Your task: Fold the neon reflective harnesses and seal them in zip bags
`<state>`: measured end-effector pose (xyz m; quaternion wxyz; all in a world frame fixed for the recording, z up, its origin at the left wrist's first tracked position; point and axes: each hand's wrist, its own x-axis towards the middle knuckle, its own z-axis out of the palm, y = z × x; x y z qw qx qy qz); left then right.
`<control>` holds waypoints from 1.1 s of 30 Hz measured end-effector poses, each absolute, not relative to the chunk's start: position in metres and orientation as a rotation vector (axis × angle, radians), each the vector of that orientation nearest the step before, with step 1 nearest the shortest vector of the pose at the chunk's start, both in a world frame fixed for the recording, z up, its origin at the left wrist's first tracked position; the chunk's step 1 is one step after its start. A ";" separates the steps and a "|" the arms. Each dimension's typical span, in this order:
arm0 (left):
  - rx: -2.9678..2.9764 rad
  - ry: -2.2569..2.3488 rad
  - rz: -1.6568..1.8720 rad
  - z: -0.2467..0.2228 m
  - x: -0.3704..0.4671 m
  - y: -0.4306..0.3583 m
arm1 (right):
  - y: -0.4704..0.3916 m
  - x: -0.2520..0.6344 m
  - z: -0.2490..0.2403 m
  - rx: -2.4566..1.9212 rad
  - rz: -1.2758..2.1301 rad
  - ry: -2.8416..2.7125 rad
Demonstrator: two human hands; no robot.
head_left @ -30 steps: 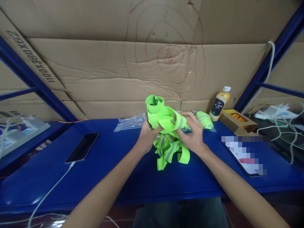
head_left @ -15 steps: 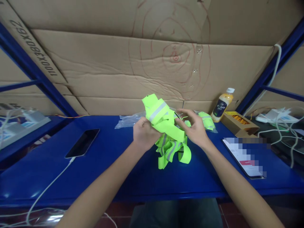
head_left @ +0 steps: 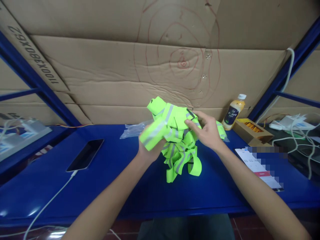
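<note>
A bundle of neon yellow-green reflective strap (head_left: pixel 172 116) with grey stripes is held up over the blue table. My left hand (head_left: pixel 150 150) is closed around its left side, and a fold of the strap covers most of those fingers. On the right, my right hand (head_left: pixel 207 130) pinches the bundle near a black piece, thumb in front and fingers behind. Loose loops of the same strap (head_left: pixel 181 160) hang or lie below, between my forearms; whether they rest on the table I cannot tell.
A clear plastic bag (head_left: pixel 135 130) lies behind my left hand. Behind my right hand are a bagged neon piece (head_left: pixel 221 130), a juice bottle (head_left: pixel 233 111) and an open cardboard box (head_left: pixel 253 131). Phones lie left (head_left: pixel 85 155) and right (head_left: pixel 260 170). A cardboard wall (head_left: pixel 105 66) stands behind.
A fold of the strap has flipped left and down over my left hand. My right hand has shifted slightly right with its part of the bundle.
</note>
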<state>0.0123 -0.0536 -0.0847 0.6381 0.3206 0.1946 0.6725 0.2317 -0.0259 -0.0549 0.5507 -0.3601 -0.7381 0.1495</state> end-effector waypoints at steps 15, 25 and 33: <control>2.457 1.056 2.167 -0.021 0.010 -0.043 | -0.011 0.238 0.048 -0.698 -0.075 -1.774; 2.332 1.163 1.430 -0.004 0.020 -0.014 | 0.000 0.240 0.036 -0.506 0.060 -1.794; 2.066 0.970 1.415 0.013 0.005 -0.023 | 0.012 0.230 0.028 -0.642 -0.002 -1.428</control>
